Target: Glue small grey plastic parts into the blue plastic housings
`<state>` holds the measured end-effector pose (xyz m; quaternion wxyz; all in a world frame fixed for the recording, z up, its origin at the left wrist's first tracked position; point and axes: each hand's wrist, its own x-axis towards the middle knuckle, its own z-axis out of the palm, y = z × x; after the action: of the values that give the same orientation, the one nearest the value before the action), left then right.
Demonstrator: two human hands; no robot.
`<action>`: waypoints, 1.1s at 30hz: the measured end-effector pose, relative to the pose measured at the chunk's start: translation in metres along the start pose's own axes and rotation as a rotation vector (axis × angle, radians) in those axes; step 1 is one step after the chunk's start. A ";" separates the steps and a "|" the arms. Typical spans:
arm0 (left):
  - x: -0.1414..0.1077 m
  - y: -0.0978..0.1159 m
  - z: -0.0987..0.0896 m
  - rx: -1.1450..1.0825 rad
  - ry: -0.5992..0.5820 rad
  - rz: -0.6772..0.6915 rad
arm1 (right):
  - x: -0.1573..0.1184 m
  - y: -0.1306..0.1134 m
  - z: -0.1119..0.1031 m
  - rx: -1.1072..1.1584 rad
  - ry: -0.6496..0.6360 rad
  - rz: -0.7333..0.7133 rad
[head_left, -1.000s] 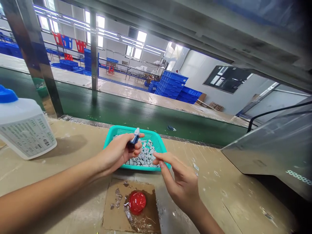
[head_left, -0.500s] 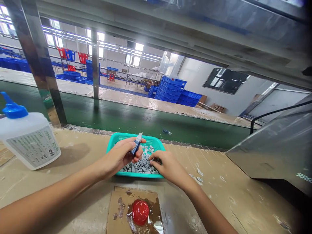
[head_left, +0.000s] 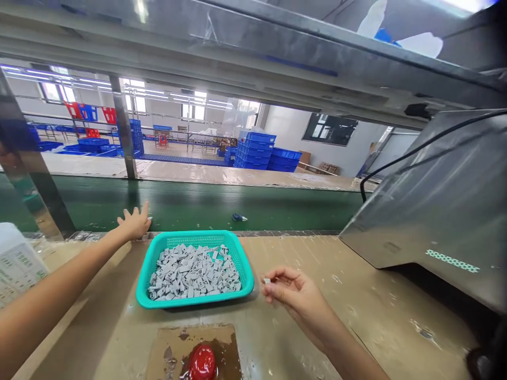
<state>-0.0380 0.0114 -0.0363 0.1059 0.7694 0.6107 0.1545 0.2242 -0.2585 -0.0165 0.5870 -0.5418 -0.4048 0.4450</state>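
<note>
My left hand (head_left: pixel 135 222) is over the near edge of the green conveyor belt (head_left: pixel 190 203), its fingers spread. A small pale tip (head_left: pixel 149 218) shows at its right side; whatever lies under the palm is hidden. My right hand (head_left: pixel 295 293) pinches a small light-grey plastic piece (head_left: pixel 267 281) between thumb and fingers, just right of the basket. The turquoise plastic basket (head_left: pixel 194 302) holds many similar grey pieces (head_left: pixel 194 269). On the belt lies a dark blue part with a whitish tip (head_left: pixel 239 217).
A red domed object (head_left: pixel 202 363) sits on a wet cardboard piece (head_left: pixel 158 343) in front of the basket. The white bottle (head_left: pixel 18 264) stands at the left edge. A metal post (head_left: pixel 123 126) rises beyond the belt, and a sloping metal panel (head_left: pixel 428 195) bounds the right.
My left hand has moved left and forward from above the basket to the belt, its fingers opening. My right hand has come out of the basket with a grey piece. The view has shifted.
</note>
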 end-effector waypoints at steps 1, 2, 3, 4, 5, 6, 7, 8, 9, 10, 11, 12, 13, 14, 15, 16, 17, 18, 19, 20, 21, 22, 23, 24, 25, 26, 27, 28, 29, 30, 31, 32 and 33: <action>0.003 0.007 0.003 0.056 0.022 -0.011 | -0.003 0.002 -0.003 0.035 0.001 0.024; 0.007 0.017 0.005 0.102 0.033 0.000 | -0.006 0.003 -0.006 0.068 0.006 0.039; 0.011 0.031 0.008 0.136 0.030 0.033 | -0.007 0.004 -0.007 0.098 0.009 0.045; 0.016 0.047 0.011 0.160 0.013 0.088 | -0.008 0.005 -0.008 0.126 0.005 0.046; 0.020 0.066 0.015 0.176 -0.013 0.157 | -0.009 0.006 -0.009 0.152 -0.006 0.046; 0.024 0.087 0.020 0.186 -0.045 0.234 | -0.009 0.008 -0.008 0.172 -0.022 0.051; 0.027 0.107 0.026 0.193 -0.081 0.313 | -0.009 0.009 -0.008 0.186 -0.034 0.061; 0.028 0.127 0.033 0.199 -0.118 0.389 | -0.009 0.011 -0.008 0.195 -0.038 0.076; 0.029 0.146 0.040 0.202 -0.153 0.463 | -0.009 0.012 -0.008 0.199 -0.037 0.091; 0.029 0.162 0.047 0.204 -0.185 0.533 | -0.010 0.014 -0.009 0.200 -0.035 0.105; 0.028 0.176 0.053 0.202 -0.211 0.595 | -0.011 0.015 -0.010 0.202 -0.031 0.113; 0.027 0.187 0.059 0.199 -0.232 0.647 | -0.012 0.015 -0.012 0.209 -0.028 0.117; 0.027 0.196 0.064 0.195 -0.250 0.689 | -0.013 0.015 -0.013 0.224 -0.023 0.116; 0.026 0.202 0.068 0.190 -0.265 0.719 | -0.014 0.015 -0.014 0.244 -0.019 0.117; 0.027 0.205 0.070 0.186 -0.280 0.739 | -0.015 0.015 -0.015 0.262 -0.017 0.124; 0.029 0.206 0.071 0.183 -0.295 0.750 | -0.015 0.014 -0.016 0.282 -0.015 0.134; 0.031 0.206 0.072 0.180 -0.307 0.750 | -0.016 0.014 -0.016 0.301 -0.014 0.145; 0.034 0.204 0.071 0.177 -0.314 0.739 | -0.016 0.014 -0.016 0.320 -0.014 0.155; 0.037 0.200 0.070 0.173 -0.316 0.717 | -0.016 0.014 -0.016 0.338 -0.013 0.160; 0.040 0.194 0.068 0.165 -0.312 0.687 | -0.015 0.014 -0.016 0.354 -0.014 0.162; 0.042 0.188 0.066 0.152 -0.305 0.653 | -0.015 0.014 -0.015 0.368 -0.018 0.157; 0.044 0.180 0.063 0.130 -0.292 0.622 | -0.014 0.014 -0.015 0.375 -0.029 0.151; 0.045 0.172 0.059 0.100 -0.275 0.598 | -0.014 0.015 -0.014 0.375 -0.048 0.146; 0.045 0.163 0.055 0.059 -0.252 0.581 | -0.014 0.015 -0.014 0.368 -0.071 0.142; 0.043 0.154 0.049 0.009 -0.223 0.570 | -0.014 0.016 -0.013 0.357 -0.094 0.139; 0.041 0.146 0.043 -0.050 -0.188 0.562 | -0.014 0.017 -0.012 0.343 -0.116 0.138; 0.036 0.139 0.036 -0.117 -0.152 0.555 | -0.014 0.019 -0.010 0.327 -0.135 0.141; 0.030 0.133 0.028 -0.185 -0.115 0.545 | -0.014 0.020 -0.009 0.307 -0.152 0.148; 0.021 0.128 0.020 -0.241 -0.079 0.535 | -0.014 0.021 -0.007 0.281 -0.167 0.159; 0.011 0.124 0.011 -0.315 -0.055 0.524 | -0.014 0.022 -0.005 0.250 -0.181 0.173; -0.001 0.120 0.003 -0.426 -0.048 0.510 | -0.015 0.023 -0.003 0.215 -0.195 0.186; -0.014 0.118 -0.004 -0.577 -0.064 0.489 | -0.016 0.024 -0.001 0.178 -0.209 0.197; -0.028 0.115 -0.010 -0.767 -0.105 0.457 | -0.017 0.024 0.001 0.140 -0.225 0.200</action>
<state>0.0566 -0.0430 0.0103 0.3777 0.7963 0.3174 0.3499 0.2164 -0.2742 -0.0406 0.5271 -0.4838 -0.3798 0.5864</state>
